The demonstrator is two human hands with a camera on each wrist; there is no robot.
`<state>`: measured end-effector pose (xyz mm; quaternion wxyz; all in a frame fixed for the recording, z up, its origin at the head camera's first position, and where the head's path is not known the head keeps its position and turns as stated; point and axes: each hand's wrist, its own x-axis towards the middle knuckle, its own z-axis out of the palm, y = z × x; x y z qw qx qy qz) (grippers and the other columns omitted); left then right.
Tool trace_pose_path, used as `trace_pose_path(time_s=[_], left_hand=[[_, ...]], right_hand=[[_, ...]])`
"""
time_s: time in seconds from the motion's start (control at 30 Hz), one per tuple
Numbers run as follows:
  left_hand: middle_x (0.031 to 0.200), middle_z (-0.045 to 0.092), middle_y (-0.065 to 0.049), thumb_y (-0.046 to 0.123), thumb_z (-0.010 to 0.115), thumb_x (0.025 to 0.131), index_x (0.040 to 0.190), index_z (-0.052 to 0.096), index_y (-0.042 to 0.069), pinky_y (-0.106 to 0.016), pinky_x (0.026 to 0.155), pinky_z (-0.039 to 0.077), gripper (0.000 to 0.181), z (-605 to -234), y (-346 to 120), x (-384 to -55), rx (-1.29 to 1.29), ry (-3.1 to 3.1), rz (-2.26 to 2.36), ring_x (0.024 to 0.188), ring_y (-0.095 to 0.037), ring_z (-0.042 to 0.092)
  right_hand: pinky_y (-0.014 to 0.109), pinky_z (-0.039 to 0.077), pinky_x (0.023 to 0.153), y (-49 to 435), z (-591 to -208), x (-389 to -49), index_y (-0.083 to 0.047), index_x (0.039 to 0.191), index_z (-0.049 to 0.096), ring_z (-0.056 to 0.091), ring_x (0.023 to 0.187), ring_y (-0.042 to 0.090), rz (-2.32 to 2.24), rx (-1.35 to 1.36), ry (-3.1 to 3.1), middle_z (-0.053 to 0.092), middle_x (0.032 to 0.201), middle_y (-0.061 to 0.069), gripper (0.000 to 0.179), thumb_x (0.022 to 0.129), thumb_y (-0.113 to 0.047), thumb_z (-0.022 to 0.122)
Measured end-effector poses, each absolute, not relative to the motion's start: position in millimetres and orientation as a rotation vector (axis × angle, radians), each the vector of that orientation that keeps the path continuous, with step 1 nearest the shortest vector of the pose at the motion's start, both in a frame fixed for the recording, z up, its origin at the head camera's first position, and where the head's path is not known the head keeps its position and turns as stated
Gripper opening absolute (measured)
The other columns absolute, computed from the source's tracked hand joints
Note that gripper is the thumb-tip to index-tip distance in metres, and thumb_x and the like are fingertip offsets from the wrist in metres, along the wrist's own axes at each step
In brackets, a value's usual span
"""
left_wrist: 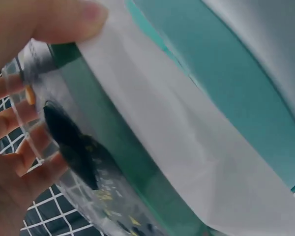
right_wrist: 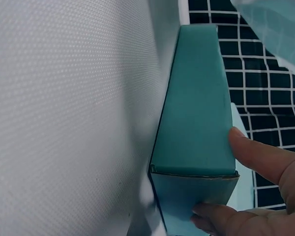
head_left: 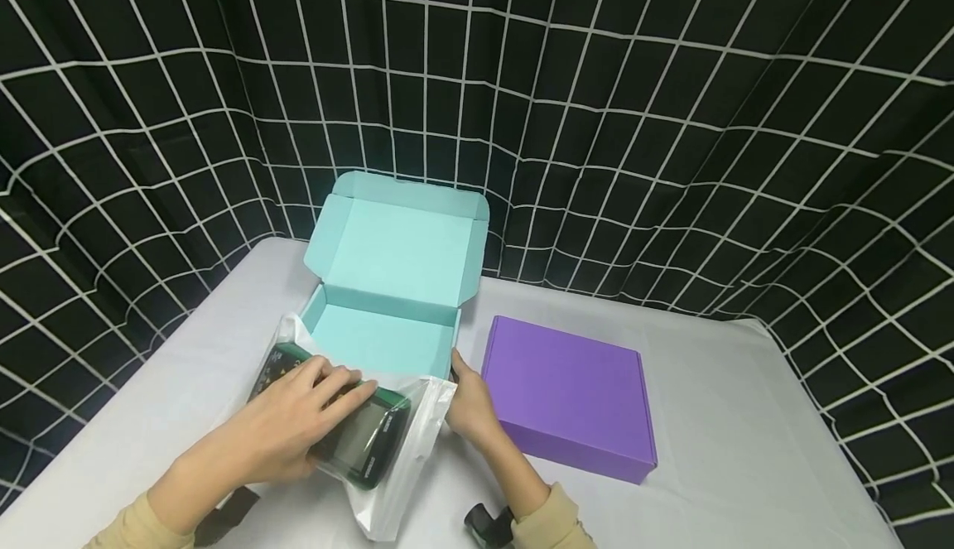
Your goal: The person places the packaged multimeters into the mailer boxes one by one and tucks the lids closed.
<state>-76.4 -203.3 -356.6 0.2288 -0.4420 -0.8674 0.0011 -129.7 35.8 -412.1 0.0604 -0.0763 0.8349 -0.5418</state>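
My left hand (head_left: 286,426) grips a green and black multimeter (head_left: 363,441) packed in a plastic bag (head_left: 426,425), clear on one side and white on the other. In the left wrist view the thumb lies on one side of the multimeter (left_wrist: 137,172) and the fingers spread along the other. The bagged multimeter is tilted over the front of an open teal box (head_left: 383,335), whose lid stands up behind. My right hand (head_left: 471,404) holds that box at its front right corner. The right wrist view shows its thumb and fingers on the box walls (right_wrist: 194,108).
A closed purple box (head_left: 570,392) lies on the white table just right of my right hand. A small black object (head_left: 480,524) is partly hidden by the right forearm. Something dark (head_left: 229,517) shows beside the left wrist. Black curtains with white grid lines surround the table.
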Motion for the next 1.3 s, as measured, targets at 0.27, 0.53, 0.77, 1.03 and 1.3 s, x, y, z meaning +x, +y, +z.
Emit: trace_pose_path(time_s=[0.27, 0.53, 0.77, 1.03, 1.3], left_hand=[[0.110, 0.057, -0.009, 0.035, 0.089, 0.035, 0.126, 0.053, 0.002, -0.041, 0.076, 0.055, 0.104, -348, -202, -119, -1.172, -2.346, 0.066, 0.095, -0.029, 0.052], [0.111, 0.057, -0.010, 0.038, 0.090, 0.039, 0.127, 0.051, 0.000, -0.041, 0.072, 0.056, 0.103, -347, -205, -155, -1.150, -2.352, 0.035, 0.094, -0.030, 0.053], [0.112, 0.057, -0.011, 0.031, 0.086, 0.040, 0.128, 0.049, 0.001, -0.043, 0.066, 0.056, 0.100, -346, -206, -172, -1.106, -2.413, -0.040, 0.095, -0.033, 0.054], [0.115, 0.056, -0.011, 0.030, 0.086, 0.042, 0.131, 0.049, 0.002, -0.042, 0.066, 0.056, 0.100, -330, -194, -182, -1.143, -2.482, -0.137, 0.097, -0.031, 0.053], [0.118, 0.054, -0.009, 0.026, 0.086, 0.045, 0.133, 0.046, 0.000, -0.038, 0.078, 0.051, 0.100, -332, -181, -200, -1.228, -2.660, -0.272, 0.095, -0.027, 0.049]], right_hand=[[0.044, 0.036, 0.106, 35, -411, -129, 0.017, 0.144, 0.024, 0.032, 0.135, 0.046, -1.704, -0.217, 2.460, 0.027, 0.149, 0.034, 0.086, 0.068, 0.022, 0.063], [0.044, 0.040, 0.103, 34, -413, -130, 0.018, 0.145, 0.020, 0.037, 0.132, 0.046, -1.702, -0.200, 2.450, 0.030, 0.146, 0.036, 0.096, 0.065, 0.015, 0.074], [0.043, 0.040, 0.103, 35, -416, -130, 0.019, 0.144, 0.019, 0.037, 0.132, 0.046, -1.722, -0.203, 2.437, 0.029, 0.146, 0.036, 0.093, 0.065, 0.016, 0.069], [0.044, 0.036, 0.106, 36, -413, -130, 0.018, 0.145, 0.019, 0.032, 0.135, 0.046, -1.740, -0.201, 2.414, 0.025, 0.149, 0.035, 0.098, 0.066, 0.015, 0.078], [0.048, 0.049, 0.096, 38, -416, -129, 0.011, 0.130, 0.050, 0.056, 0.117, 0.045, -1.646, -0.370, 2.582, 0.059, 0.124, 0.030, 0.073, 0.064, 0.009, 0.081]])
